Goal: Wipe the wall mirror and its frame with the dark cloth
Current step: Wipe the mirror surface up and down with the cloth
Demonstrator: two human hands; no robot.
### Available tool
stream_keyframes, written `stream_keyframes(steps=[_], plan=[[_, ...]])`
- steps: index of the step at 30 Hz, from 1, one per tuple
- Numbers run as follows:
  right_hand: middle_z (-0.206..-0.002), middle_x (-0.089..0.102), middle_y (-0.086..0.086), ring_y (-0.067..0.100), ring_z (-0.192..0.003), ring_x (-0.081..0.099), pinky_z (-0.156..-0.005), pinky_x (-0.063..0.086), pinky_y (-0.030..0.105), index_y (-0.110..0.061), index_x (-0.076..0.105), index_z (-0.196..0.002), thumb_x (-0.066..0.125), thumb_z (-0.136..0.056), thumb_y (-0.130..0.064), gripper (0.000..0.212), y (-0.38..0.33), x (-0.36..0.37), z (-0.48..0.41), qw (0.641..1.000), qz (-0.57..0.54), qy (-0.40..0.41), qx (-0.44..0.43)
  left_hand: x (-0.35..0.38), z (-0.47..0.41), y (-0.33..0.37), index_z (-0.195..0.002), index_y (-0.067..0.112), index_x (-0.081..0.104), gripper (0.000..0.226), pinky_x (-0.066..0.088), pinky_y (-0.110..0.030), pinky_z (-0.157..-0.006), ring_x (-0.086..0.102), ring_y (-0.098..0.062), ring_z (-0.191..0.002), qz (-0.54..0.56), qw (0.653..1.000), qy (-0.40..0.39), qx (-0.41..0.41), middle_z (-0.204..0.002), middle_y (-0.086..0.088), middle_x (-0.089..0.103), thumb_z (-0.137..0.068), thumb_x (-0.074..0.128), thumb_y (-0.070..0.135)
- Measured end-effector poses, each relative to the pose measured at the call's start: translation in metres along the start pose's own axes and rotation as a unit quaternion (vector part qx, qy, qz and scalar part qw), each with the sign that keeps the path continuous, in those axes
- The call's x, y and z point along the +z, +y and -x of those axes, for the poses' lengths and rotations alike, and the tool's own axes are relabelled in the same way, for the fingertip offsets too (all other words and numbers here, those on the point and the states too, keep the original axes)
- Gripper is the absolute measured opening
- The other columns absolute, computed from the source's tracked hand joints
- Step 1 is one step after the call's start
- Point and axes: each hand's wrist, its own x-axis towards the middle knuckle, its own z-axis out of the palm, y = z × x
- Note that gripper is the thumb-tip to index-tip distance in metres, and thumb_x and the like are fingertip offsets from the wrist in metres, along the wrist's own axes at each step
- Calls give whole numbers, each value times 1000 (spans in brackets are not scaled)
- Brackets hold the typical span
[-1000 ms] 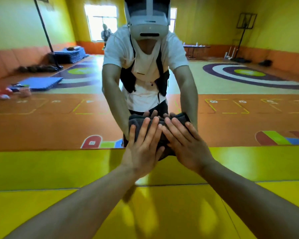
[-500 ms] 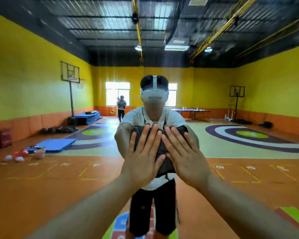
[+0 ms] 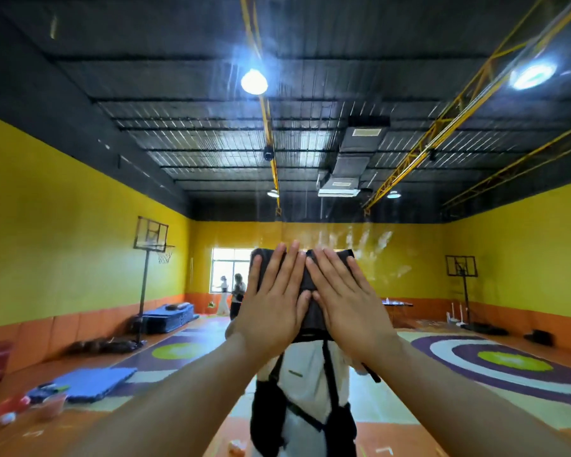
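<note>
Both flat: left hand (image 3: 272, 303), right hand (image 3: 346, 303) press dark cloth (image 3: 305, 282) on mirror (image 3: 409, 258)

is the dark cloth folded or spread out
Looks folded: the dark grey cloth is a compact thick pad, barely wider than the left hand and right hand pressing it to the wall mirror.

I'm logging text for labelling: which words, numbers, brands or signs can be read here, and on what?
None can be read.
Small dark mark on the white shirt reflected in the mirror: too small to read.
Pale floor markings at lower left: blurred.
</note>
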Motion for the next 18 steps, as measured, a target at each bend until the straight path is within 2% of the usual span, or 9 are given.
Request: stream_keyframes(steps=[7, 11, 13, 16, 18], plan=[[-164, 37, 7, 22, -153, 30, -121, 19, 46, -13, 43, -155, 34, -103, -32, 56, 45, -7, -106, 1000, 7, 10, 25, -10, -106, -31, -162, 10, 29, 62, 19, -57, -125, 12, -26, -159, -20, 999, 43, -26, -172, -8, 17, -108, 23, 40], [-165, 34, 6, 20, -154, 26, -122, 15, 45, -13, 38, -157, 29, -105, -34, 57, 69, -7, -152, 999, 23, 18, 26, -15, -157, -56, -163, 12, 26, 64, 14, -55, -126, 10, -23, -160, -15, 999, 46, -13, -172, -5, 15, -108, 18, 43], [-167, 28, 5, 20, -156, 19, -123, 11, 44, -14, 30, -159, 23, -107, -37, 58, 79, -10, -174, 999, 23, 15, 30, -21, -180, -68, -164, 13, 19, 65, 10, -53, -128, 4, -20, -160, -20, 999, 43, -1, -173, -3, 11, -108, 15, 44], [-171, -4, -1, 12, -157, -12, -127, -9, 38, -20, -3, -160, 7, -109, -40, 56, 95, -21, -208, 999, 9, -13, 28, -32, -217, -85, -166, 17, 7, 67, 0, -49, -129, -9, -16, -159, -7, 999, 32, 6, -173, 1, -1, -106, 6, 47], [-171, -11, -3, 9, -155, -18, -127, -14, 37, -22, -7, -162, 6, -112, -39, 54, 107, -31, -232, 999, 14, -19, 46, -41, -243, -90, -166, 18, 4, 68, -3, -48, -129, -11, -15, -159, -4, 999, 31, -8, -174, 2, -4, -105, 2, 48]])
